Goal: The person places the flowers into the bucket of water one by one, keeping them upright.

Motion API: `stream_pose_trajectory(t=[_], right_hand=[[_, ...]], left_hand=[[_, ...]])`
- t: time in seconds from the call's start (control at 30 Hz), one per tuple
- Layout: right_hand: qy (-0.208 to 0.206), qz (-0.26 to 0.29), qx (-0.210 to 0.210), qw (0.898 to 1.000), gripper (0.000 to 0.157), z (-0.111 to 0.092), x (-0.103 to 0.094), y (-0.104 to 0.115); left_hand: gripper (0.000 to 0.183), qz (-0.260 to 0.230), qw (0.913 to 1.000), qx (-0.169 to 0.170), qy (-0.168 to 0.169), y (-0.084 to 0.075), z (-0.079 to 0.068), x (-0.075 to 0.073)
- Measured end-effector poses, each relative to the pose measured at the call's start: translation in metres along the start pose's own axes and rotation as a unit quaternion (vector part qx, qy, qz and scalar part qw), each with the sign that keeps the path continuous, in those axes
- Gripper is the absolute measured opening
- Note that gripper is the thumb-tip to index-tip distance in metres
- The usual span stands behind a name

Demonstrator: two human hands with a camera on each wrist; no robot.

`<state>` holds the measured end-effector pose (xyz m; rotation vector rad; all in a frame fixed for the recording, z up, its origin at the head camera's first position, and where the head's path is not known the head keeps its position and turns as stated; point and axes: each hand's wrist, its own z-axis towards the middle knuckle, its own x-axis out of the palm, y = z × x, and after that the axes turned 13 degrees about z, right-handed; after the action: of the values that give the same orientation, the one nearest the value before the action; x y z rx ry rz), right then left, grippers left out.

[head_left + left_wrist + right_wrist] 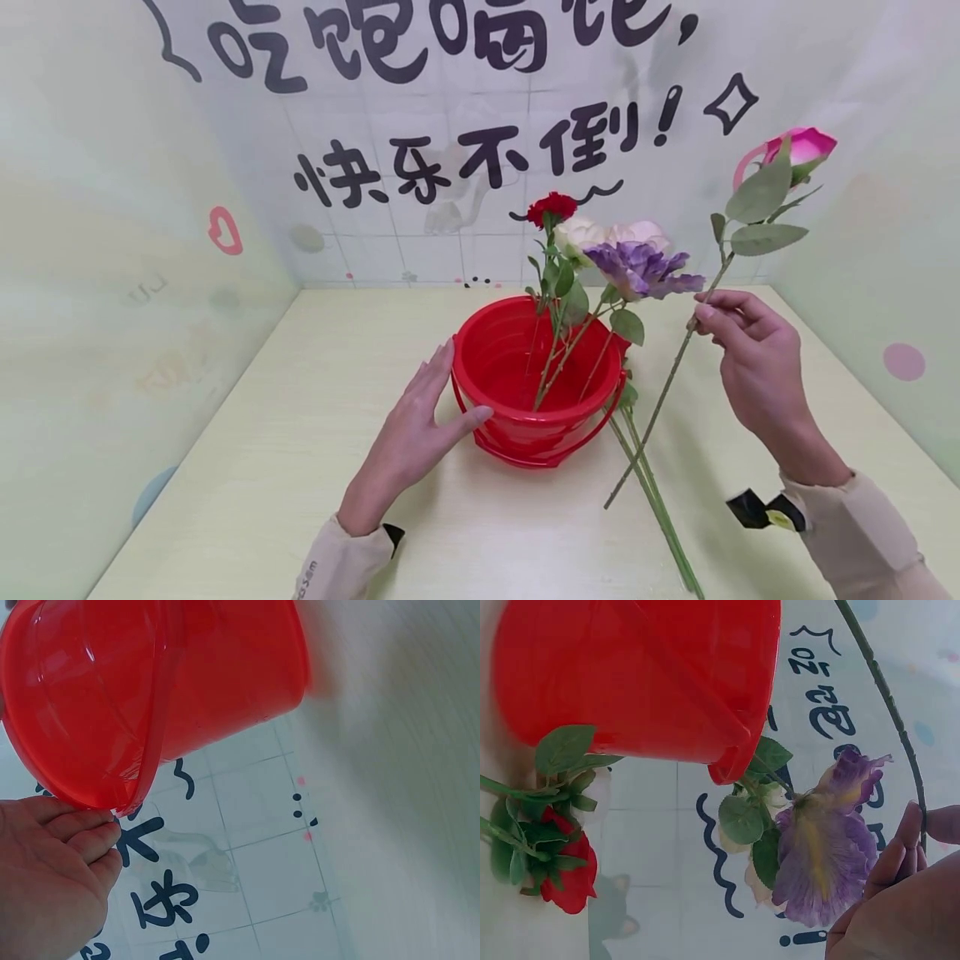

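Observation:
My right hand [761, 358] pinches the stem of a pink artificial rose [804, 150] between thumb and fingers. The rose is held tilted to the right of a red bucket [517, 437], its bloom high and its lower stem end over the table. Fairly straight fingers of my left hand [405, 442] touch the bucket's left rim, with the thumb at the front rim. Inside the bucket stand a red carnation [551, 210], pale flowers [579, 239] and a purple flower [637, 268], leaning to the right.
Green stems [660, 508] lie on the table [322, 400] right of the bucket. In the right wrist view, a red rose [574, 874] lies beside the bucket. The bucket's red handle [611, 417] hangs down. A printed backdrop [420, 258] encloses the table's back and sides.

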<state>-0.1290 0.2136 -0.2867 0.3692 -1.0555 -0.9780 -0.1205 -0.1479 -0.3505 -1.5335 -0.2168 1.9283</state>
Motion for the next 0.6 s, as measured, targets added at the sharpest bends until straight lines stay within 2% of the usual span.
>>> stream_pose_trajectory(t=[0.23, 0.47, 0.6], right_hand=[[0.005, 0.024, -0.007, 1.0, 0.006, 0.008, 0.015, 0.002], [0.003, 0.05, -0.029, 0.998, 0.013, 0.018, 0.027, 0.002], [-0.017, 0.063, -0.039, 0.997, 0.014, 0.021, 0.032, 0.001]], left_hand=[[0.094, 0.001, 1.0, -0.002, 0.0, 0.001, 0.0, 0.0], [0.094, 0.0, 1.0, 0.001, -0.002, 0.002, 0.0, 0.001], [0.094, -0.003, 1.0, 0.006, -0.005, 0.002, 0.0, 0.002]])
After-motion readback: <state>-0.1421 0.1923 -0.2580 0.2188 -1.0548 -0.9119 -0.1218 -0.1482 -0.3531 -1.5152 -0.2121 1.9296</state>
